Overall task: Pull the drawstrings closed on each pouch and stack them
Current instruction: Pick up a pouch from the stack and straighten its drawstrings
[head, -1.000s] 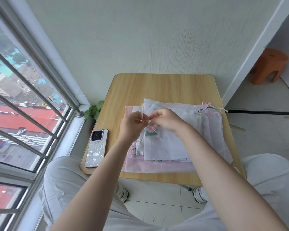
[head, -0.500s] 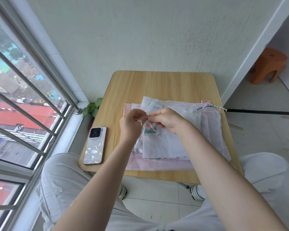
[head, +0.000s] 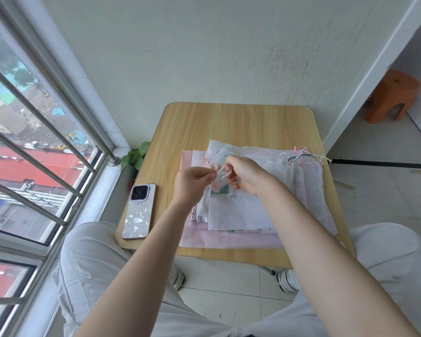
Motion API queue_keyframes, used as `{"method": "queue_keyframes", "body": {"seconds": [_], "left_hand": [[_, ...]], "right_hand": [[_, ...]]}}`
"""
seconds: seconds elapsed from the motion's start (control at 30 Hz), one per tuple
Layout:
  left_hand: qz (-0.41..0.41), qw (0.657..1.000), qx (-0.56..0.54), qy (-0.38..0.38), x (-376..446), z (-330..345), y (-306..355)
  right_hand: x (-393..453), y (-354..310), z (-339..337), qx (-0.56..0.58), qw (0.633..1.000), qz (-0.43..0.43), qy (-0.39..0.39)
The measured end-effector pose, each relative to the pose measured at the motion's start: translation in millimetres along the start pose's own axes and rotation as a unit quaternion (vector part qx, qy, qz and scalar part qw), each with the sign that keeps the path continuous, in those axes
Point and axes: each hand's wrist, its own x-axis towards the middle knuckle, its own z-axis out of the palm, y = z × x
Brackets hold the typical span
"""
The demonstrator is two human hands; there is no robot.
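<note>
A small sheer pouch (head: 219, 186) with a pink and green print hangs between my hands above a pile of flat white and pink pouches (head: 241, 210) on the wooden table (head: 229, 120). My left hand (head: 192, 183) pinches one thin drawstring at the pouch's top. My right hand (head: 248, 173) pinches the other drawstring loop just right of it. Both hands are close together, fingers curled. To the right lie several gathered sheer pouches (head: 306, 186) with a tangle of pink, white and dark strings (head: 301, 158).
A phone (head: 139, 211) in a patterned case lies at the table's left front edge. A small green plant (head: 135, 158) sits by the window sill. An orange stool (head: 394, 96) stands on the floor at far right. My knees flank the table's near edge.
My hands have drawn slightly apart, and the small pouch's drawstrings now stretch between them. The pile underneath has not shifted.
</note>
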Motion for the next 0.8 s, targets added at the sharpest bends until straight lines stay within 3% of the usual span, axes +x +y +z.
{"method": "queue_keyframes", "body": {"seconds": [0.1,0.2,0.3,0.37,0.5,0.6,0.7,0.8], "left_hand": [[-0.011,1.0,0.021,-0.002,1,-1,-3],[-0.017,0.999,0.045,-0.01,1,-1,-5],[-0.028,0.996,0.086,-0.005,0,-3,-5],[-0.041,0.993,0.111,0.004,1,-5,-6],[-0.058,0.986,0.154,-0.034,5,-10,0],[-0.083,0.985,0.112,-0.101,4,-17,1],[-0.109,0.987,0.031,-0.117,3,-25,-1],[-0.117,0.988,-0.004,-0.101,3,-30,-2]], "right_hand": [[0,-2,0,0.026,0.998,-0.048,0.038],[2,0,-3,0.152,0.984,-0.087,0.034],[3,-1,-7,0.309,0.947,-0.086,0.008],[6,-1,-10,0.331,0.939,-0.085,0.04],[6,2,-11,0.098,0.984,-0.113,0.095],[1,2,-12,-0.089,0.984,-0.131,0.078],[-3,1,-15,-0.263,0.953,-0.148,0.041],[-8,0,-12,-0.427,0.892,-0.146,0.004]]}}
